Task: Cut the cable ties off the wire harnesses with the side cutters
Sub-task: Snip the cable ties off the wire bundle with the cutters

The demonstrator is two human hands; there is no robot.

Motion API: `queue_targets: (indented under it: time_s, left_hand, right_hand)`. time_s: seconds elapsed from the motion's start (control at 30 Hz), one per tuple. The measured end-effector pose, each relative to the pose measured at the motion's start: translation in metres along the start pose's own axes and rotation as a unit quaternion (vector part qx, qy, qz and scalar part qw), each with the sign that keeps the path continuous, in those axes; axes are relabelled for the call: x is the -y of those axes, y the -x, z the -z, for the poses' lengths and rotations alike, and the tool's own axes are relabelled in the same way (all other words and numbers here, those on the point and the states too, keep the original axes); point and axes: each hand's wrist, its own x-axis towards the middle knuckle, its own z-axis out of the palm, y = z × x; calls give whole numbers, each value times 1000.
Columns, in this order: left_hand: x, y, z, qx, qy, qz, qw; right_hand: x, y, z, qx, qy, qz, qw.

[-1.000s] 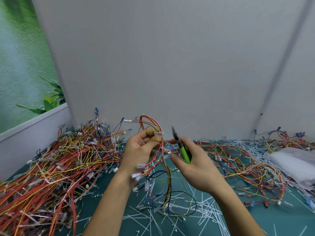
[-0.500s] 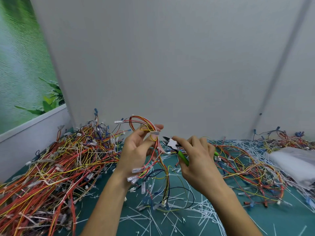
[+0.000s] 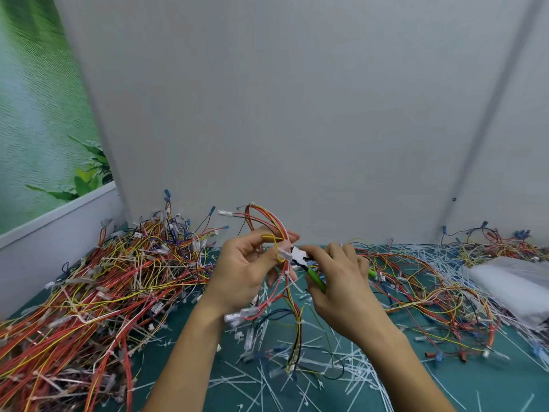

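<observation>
Harness point(image 3: 269, 217) is in your left hand point(image 3: 240, 272), raised above the bench point(image 3: 490, 391) and in front of the grey panel point(image 3: 297, 114). Your left grip is closed on its red and yellow wires, with thumb and fingers pinching them just below the top loop. The lower ends, fitted with clear connectors, hang past your wrist down to the bench. A white tie point(image 3: 285, 254) wraps the wires at your fingertips.

Your right hand point(image 3: 344, 292) holds the cutters point(image 3: 316, 278), that grip curled round the green handles. The cutter head meets the wires at the tie. Whether the blades are on the tie or only beside it cannot be told.

A deep pile point(image 3: 89, 292) of tied red, yellow and black wires lies on the bench to your left. Looser wires point(image 3: 430, 292) are spread to your right, near a fold of white plastic point(image 3: 511, 281). Cut ties point(image 3: 297, 379) litter the green surface beneath both hands.
</observation>
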Motion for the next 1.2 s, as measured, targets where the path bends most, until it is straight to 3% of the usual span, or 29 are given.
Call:
queue_targets:
  time_s: [0.17, 0.27, 0.37, 0.5, 0.7, 1.03, 1.2]
  left_hand:
    - [2, -5, 7, -82, -1, 44, 996]
    - [10, -7, 3, -79, -14, 155, 985]
    - [19, -6, -5, -64, -5, 238, 969]
    - [19, -6, -12, -99, 24, 183, 978]
    - [10, -5, -10, -125, 162, 121, 971]
    - [6, 1, -14, -58, 27, 60, 996]
    - [3, 2, -18, -51, 45, 71, 995]
  right_hand:
    - [-10, -4, 7, 11, -7, -94, 995]
    - [-13, -7, 11, 31, -30, -146, 988]
    - [-12, -5, 13, 43, -106, -143, 983]
    - [-11, -5, 15, 63, -265, -120, 955]
    - [2, -1, 23, 50, -418, -69, 905]
    - [21, 3, 31, -30, -490, -56, 870]
    - [20, 2, 33, 1, -542, -74, 837]
